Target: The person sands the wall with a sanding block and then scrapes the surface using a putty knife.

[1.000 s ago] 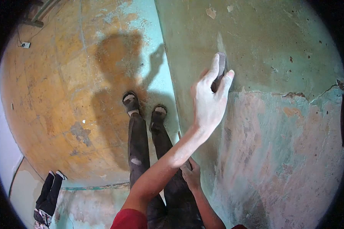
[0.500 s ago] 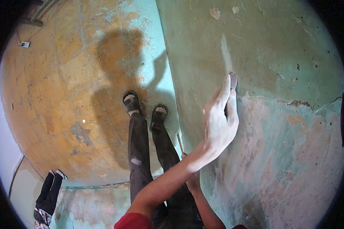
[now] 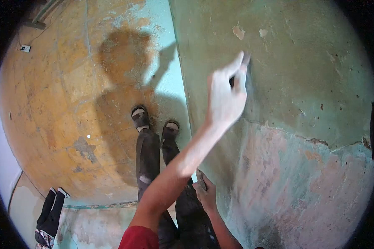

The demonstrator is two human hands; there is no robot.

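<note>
My left hand (image 3: 228, 93) reaches up to the green-painted wall (image 3: 278, 79), slightly smeared by motion. Pinched between its fingers is a small dark flat piece (image 3: 247, 59), at or very near the wall; its exact kind does not show. Lower down, close to my legs, my right hand (image 3: 207, 194) is closed around a dark narrow hand tool (image 3: 201, 181). Most of that tool is hidden by the fingers and left forearm. Two bare plaster chips (image 3: 238, 32) show on the wall above my left hand.
A ragged crack line (image 3: 316, 141) parts the green paint from the worn pinkish lower wall (image 3: 295, 178). My sandalled feet (image 3: 140, 117) stand on the orange, stained floor (image 3: 70, 103). Another person's legs (image 3: 52, 211) show at lower left. A small white socket box (image 3: 25, 48) lies at upper left.
My left hand has moved up and slightly left along the wall with the dark piece. The pale streak above it no longer shows. My right hand and its tool have come into fuller view.
</note>
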